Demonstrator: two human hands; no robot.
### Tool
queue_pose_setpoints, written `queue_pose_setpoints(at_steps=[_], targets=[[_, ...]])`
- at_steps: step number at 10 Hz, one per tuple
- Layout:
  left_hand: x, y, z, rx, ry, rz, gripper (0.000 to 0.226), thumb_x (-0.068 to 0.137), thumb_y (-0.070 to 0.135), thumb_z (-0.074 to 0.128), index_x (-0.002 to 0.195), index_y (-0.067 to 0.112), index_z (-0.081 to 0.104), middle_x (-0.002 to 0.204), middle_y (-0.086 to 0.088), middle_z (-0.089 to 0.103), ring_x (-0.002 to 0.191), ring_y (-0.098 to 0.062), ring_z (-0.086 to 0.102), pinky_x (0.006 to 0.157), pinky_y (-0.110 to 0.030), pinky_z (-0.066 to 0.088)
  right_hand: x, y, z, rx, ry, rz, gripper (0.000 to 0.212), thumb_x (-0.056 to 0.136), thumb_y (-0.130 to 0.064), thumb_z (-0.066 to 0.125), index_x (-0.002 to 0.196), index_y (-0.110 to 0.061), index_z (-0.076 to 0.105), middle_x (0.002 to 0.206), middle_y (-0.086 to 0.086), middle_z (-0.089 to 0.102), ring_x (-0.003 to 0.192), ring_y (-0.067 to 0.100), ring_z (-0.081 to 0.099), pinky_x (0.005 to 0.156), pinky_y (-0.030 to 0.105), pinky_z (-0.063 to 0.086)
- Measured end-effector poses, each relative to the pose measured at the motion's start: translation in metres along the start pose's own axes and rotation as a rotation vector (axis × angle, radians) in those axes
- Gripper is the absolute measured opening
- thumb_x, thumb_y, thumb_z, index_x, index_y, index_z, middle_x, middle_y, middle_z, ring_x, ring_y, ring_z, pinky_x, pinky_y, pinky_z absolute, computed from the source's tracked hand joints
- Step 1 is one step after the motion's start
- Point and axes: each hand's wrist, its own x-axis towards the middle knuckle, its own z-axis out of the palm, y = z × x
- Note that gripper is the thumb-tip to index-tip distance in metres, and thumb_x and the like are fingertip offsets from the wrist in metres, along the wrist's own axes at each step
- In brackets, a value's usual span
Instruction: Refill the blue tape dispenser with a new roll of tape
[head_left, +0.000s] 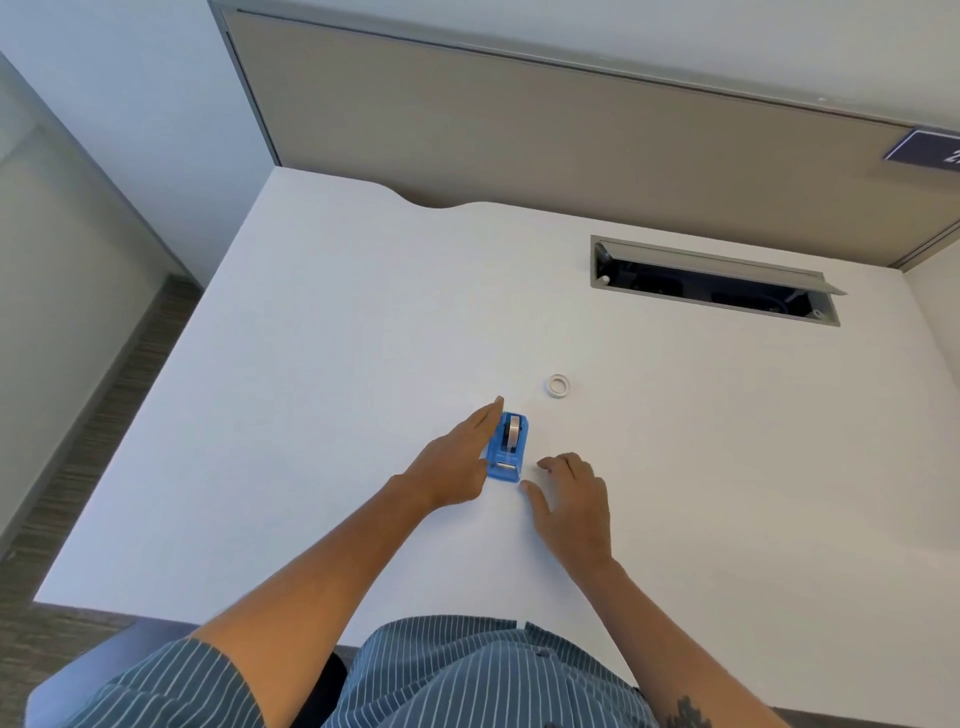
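Fingers of left hand (457, 462) lie flat and extended along blue tape dispenser (508, 448), bracing its side, not gripping. Right hand (570, 506) loosely spread, empty, just beside cutter end. New roll (558, 386) waits beyond on desk (322, 364), apart.

The person wears a short-sleeved shirt (467, 675) of dusty blue cloth with thin white vertical stripes, buttoned down the front with small dark buttons. The sleeves end above the elbows, leaving both forearms bare. A dark tattoo (688, 713) marks the right forearm near the elbow. The left hand (457, 460) and right hand (574, 506) carry no rings, watch or gloves.
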Motion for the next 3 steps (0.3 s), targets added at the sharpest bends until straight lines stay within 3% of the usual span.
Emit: queue_pose_setpoints(at_steps=[1,2,3], targets=[[-0.007,-0.003,0.009,0.017,0.078,-0.051,0.092,0.095,-0.002,0.051,0.165,0.024,-0.003,0.172,0.014,-0.002,0.159,-0.009,0.009,0.123,-0.024,0.022,-0.001,0.01,-0.001,-0.155,-0.003,-0.085,0.061,0.101,-0.043,0.061,0.152,-0.013,0.047,0.16,0.003,0.045,0.149,0.024,0.041,0.121,0.045,0.037],[-0.008,-0.002,0.015,0.105,0.147,-0.048,0.09,0.092,-0.006,0.043,0.164,0.014,-0.009,0.172,0.003,-0.014,0.159,-0.014,-0.011,0.131,-0.042,0.01,-0.002,0.018,-0.009,-0.231,-0.024,-0.136,0.071,0.106,-0.049,0.044,0.163,-0.01,0.027,0.174,0.006,0.019,0.162,0.023,0.016,0.131,0.051,0.018],[-0.013,0.003,0.02,0.174,0.287,-0.105,0.079,0.102,0.014,0.04,0.163,0.011,-0.011,0.171,-0.005,-0.02,0.158,-0.023,-0.018,0.129,-0.052,0.004,0.001,0.03,-0.019,-0.265,-0.056,-0.137,0.073,0.107,-0.048,0.033,0.166,-0.007,0.015,0.177,0.007,0.005,0.164,0.022,0.004,0.131,0.053,0.015]])
